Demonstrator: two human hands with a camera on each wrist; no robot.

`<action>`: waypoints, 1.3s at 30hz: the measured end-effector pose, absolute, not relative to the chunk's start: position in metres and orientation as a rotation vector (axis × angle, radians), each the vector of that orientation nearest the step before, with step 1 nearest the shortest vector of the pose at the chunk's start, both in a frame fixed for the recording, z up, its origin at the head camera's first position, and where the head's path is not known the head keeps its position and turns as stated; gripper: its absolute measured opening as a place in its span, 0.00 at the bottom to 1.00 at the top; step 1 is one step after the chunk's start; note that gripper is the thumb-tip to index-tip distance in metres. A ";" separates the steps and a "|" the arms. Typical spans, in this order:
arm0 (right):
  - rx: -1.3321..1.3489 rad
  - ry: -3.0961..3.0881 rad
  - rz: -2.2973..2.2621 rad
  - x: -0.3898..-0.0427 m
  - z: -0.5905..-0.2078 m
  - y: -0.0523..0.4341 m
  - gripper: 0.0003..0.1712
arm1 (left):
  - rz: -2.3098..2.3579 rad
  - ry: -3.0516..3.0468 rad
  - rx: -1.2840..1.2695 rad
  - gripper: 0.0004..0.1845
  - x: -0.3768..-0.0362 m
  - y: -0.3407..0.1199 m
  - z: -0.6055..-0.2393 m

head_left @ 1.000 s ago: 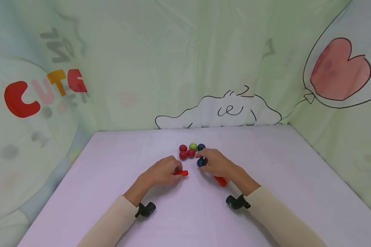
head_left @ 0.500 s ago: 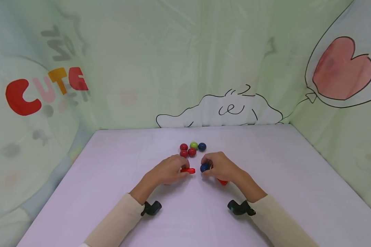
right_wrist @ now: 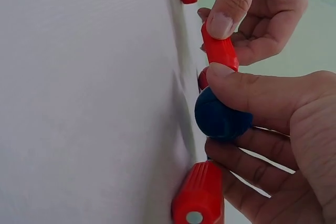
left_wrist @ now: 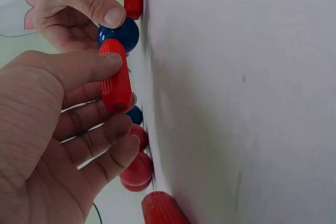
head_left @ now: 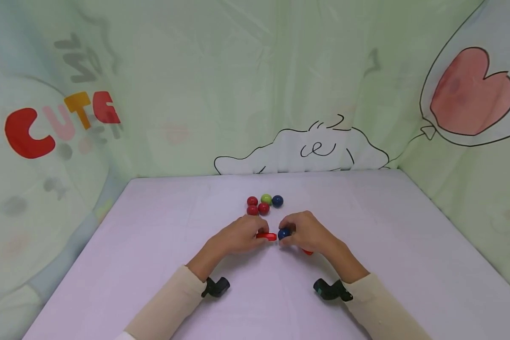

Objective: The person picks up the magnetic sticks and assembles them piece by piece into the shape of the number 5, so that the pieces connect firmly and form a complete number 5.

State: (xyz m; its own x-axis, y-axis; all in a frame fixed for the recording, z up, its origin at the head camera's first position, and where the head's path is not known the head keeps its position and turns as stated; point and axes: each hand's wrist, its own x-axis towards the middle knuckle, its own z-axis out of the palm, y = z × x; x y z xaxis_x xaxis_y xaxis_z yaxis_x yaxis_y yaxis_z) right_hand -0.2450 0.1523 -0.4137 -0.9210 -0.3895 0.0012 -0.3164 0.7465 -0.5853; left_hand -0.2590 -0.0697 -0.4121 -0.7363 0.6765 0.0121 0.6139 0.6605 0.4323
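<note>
We see two bare hands working close together over a pale lilac table (head_left: 255, 302), well apart from its far edge. The left hand (head_left: 242, 235) pinches a red bar (head_left: 266, 236) between thumb and fingers, its lower fingers loosely bent in the left wrist view. The right hand (head_left: 310, 231) grips a blue ball (head_left: 284, 233) the same way, thumb on one side and fingers on the other.

The red bar lies about level, its free end pointing at the blue ball and just beside it; we cannot tell whether the two touch. Nor can we tell whether the ball rests on the table or hangs slightly above it.

A second red bar (right_wrist: 198, 195) lies on the table under the right hand, showing a round silvery spot at its end. A third red bar (left_wrist: 165, 211) lies near the left hand, mostly cut off by the picture's edge.

Beyond the hands, a small group of balls sits on the table: three red balls (head_left: 264, 208) at the left, a green ball (head_left: 266, 199) behind, and another blue ball (head_left: 277, 201) at the right, beside the green one. Cream sleeves (head_left: 170, 302) cover both forearms, and a black camera (head_left: 216, 286) sits at each wrist. Behind the table hangs a pale green cloth (head_left: 187, 85) with printed drawings.
</note>
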 end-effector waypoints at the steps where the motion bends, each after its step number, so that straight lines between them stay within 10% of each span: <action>1: -0.577 2.820 -0.913 -0.245 -0.414 0.152 0.20 | 0.632 2.719 1.067 0.05 -0.260 -0.069 -0.413; 39: -0.557 2.821 -0.879 -0.244 -0.418 0.156 0.20 | 0.513 2.940 0.721 0.20 -0.284 -0.082 -0.401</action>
